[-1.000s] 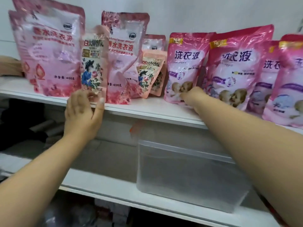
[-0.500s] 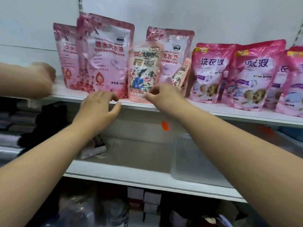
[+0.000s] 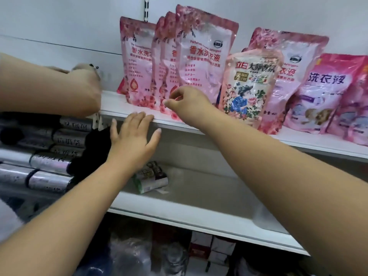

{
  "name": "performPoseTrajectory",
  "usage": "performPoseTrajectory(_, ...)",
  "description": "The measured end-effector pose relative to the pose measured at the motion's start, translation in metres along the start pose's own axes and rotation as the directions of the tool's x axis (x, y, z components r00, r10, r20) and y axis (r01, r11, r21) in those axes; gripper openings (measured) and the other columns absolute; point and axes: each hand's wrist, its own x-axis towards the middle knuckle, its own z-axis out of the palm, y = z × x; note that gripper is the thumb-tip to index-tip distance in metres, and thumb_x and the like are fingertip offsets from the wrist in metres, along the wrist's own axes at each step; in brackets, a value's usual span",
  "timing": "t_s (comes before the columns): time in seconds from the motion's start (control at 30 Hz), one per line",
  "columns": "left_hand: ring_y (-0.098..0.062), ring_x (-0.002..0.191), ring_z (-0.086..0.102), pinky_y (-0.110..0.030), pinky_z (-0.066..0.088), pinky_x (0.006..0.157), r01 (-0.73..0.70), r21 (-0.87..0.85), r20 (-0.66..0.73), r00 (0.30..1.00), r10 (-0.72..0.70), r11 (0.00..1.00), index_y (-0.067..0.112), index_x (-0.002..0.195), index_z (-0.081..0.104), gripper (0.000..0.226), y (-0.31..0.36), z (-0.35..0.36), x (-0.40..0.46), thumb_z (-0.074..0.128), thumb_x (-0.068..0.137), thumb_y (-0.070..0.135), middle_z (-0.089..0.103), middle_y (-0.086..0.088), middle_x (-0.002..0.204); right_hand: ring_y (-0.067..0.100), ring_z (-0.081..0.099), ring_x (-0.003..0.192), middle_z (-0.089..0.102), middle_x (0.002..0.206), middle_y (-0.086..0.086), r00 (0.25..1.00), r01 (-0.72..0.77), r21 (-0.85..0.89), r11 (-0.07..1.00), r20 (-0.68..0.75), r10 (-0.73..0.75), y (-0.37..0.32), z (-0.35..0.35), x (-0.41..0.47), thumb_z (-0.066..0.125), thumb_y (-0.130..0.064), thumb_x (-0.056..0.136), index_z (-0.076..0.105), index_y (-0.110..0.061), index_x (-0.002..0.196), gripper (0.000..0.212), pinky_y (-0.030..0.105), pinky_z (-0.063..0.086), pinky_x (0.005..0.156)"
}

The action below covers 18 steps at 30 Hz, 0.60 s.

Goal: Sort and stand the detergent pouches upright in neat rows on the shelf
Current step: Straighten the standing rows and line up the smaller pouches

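Pale pink pouches [image 3: 203,56] printed with darker pink roses and red lettering stand on a white shelf [image 3: 123,108]. One cream pouch [image 3: 249,86] shows a figure in blue among pink roses and green leaves, with red and gold lettering. Brighter magenta pouches [image 3: 322,94] carry dark blue characters and purple bands. The wall [image 3: 59,20] behind is white. Below lie silver-grey rolls [image 3: 47,162] with dark print and a green and white pack [image 3: 151,180].

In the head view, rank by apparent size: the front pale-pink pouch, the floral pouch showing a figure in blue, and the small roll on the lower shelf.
1. Front pale-pink pouch
2. Floral pouch, shorter though it stands nearer the edge
3. Small roll
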Motion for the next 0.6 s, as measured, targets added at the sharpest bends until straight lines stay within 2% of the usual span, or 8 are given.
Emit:
performPoseTrajectory(0.1, -0.008, 0.139, 0.014, -0.040, -0.012, 0.110, -0.088, 0.001, -0.058, 0.994, 0.088, 0.996, 0.028, 0.139, 0.035, 0.064, -0.012, -0.001, 0.001, 0.015, 0.084, 0.055, 0.029, 0.007, 0.148, 0.018, 0.056, 0.101, 0.062, 0.115, 0.004, 0.997, 0.065, 0.026, 0.998, 0.036, -0.066, -0.010, 0.017, 0.026, 0.051, -0.030, 0.093, 0.058, -0.011, 0.116, 0.030, 0.032, 0.046, 0.091)
performPoseTrajectory(0.17, -0.006, 0.134, 0.021, -0.038, -0.011, 0.109, -0.172, 0.008, -0.076, 0.982, 0.172, 0.985, 0.029, 0.137, 0.040, 0.071, -0.025, -0.005, 0.004, 0.009, 0.079, 0.055, 0.037, 0.007, 0.143, 0.014, 0.054, 0.093, 0.061, 0.110, 0.002, 0.990, 0.130, 0.086, 0.988, 0.039, -0.134, -0.020, 0.024, 0.049, 0.048, -0.027, 0.095, 0.058, -0.012, 0.117, 0.028, 0.027, 0.045, 0.084)
performPoseTrajectory(0.23, -0.009, 0.126, 0.030, -0.043, 0.000, 0.109, -0.280, 0.011, -0.099, 0.955, 0.280, 0.960, 0.024, 0.133, 0.048, 0.061, -0.039, -0.006, 0.009, 0.021, 0.084, 0.048, 0.050, 0.000, 0.134, 0.014, 0.055, 0.091, 0.060, 0.109, 0.001, 0.980, 0.196, 0.067, 0.978, 0.035, -0.198, -0.033, 0.033, 0.077, 0.047, -0.025, 0.096, 0.058, -0.012, 0.118, 0.028, 0.028, 0.047, 0.082)
performPoseTrajectory(0.3, -0.013, 0.119, 0.037, -0.044, 0.011, 0.106, -0.361, 0.053, -0.114, 0.924, 0.365, 0.931, 0.018, 0.129, 0.052, 0.050, -0.051, -0.002, 0.013, 0.034, 0.086, 0.039, 0.057, -0.005, 0.126, 0.017, 0.055, 0.102, 0.059, 0.121, 0.004, 0.959, 0.276, -0.040, 0.960, 0.083, -0.272, -0.045, 0.049, 0.106, 0.046, -0.022, 0.096, 0.056, -0.011, 0.123, 0.031, 0.030, 0.045, 0.092)
performPoseTrajectory(0.37, -0.014, 0.118, 0.042, -0.043, 0.015, 0.105, -0.408, 0.080, -0.148, 0.897, 0.416, 0.909, 0.015, 0.127, 0.052, 0.046, -0.060, 0.004, 0.014, 0.039, 0.087, 0.034, 0.059, -0.005, 0.125, 0.018, 0.051, 0.116, 0.054, 0.132, 0.005, 0.931, 0.341, -0.120, 0.932, 0.177, -0.318, -0.050, 0.068, 0.131, 0.048, -0.022, 0.095, 0.051, -0.011, 0.129, 0.037, 0.027, 0.038, 0.101)
performPoseTrajectory(0.47, -0.014, 0.118, 0.044, -0.042, 0.015, 0.107, -0.477, 0.050, -0.219, 0.852, 0.476, 0.877, 0.015, 0.127, 0.051, 0.042, -0.068, 0.006, 0.019, 0.036, 0.093, 0.033, 0.059, -0.004, 0.126, 0.022, 0.043, 0.127, 0.045, 0.141, 0.007, 0.912, 0.366, -0.256, 0.895, 0.291, -0.290, -0.044, 0.084, 0.160, 0.047, -0.025, 0.095, 0.040, -0.012, 0.138, 0.045, 0.029, 0.033, 0.105)
performPoseTrajectory(0.53, -0.014, 0.118, 0.045, -0.042, 0.018, 0.107, -0.523, 0.061, -0.248, 0.817, 0.521, 0.850, 0.017, 0.128, 0.046, 0.041, -0.075, 0.006, 0.024, 0.027, 0.097, 0.035, 0.059, -0.003, 0.126, 0.026, 0.036, 0.132, 0.036, 0.147, 0.009, 0.913, 0.357, -0.392, 0.848, 0.337, -0.229, -0.038, 0.090, 0.173, 0.042, -0.029, 0.097, 0.032, -0.013, 0.142, 0.049, 0.030, 0.030, 0.105)
performPoseTrajectory(0.6, -0.015, 0.117, 0.047, -0.040, 0.022, 0.106, -0.570, 0.065, -0.285, 0.776, 0.562, 0.819, 0.017, 0.127, 0.044, 0.039, -0.083, 0.009, 0.029, 0.027, 0.097, 0.033, 0.059, -0.004, 0.125, 0.028, 0.032, 0.134, 0.031, 0.149, 0.011, 0.910, 0.333, -0.477, 0.813, 0.389, -0.145, -0.032, 0.094, 0.177, 0.039, -0.033, 0.098, 0.027, -0.012, 0.143, 0.052, 0.031, 0.028, 0.105)
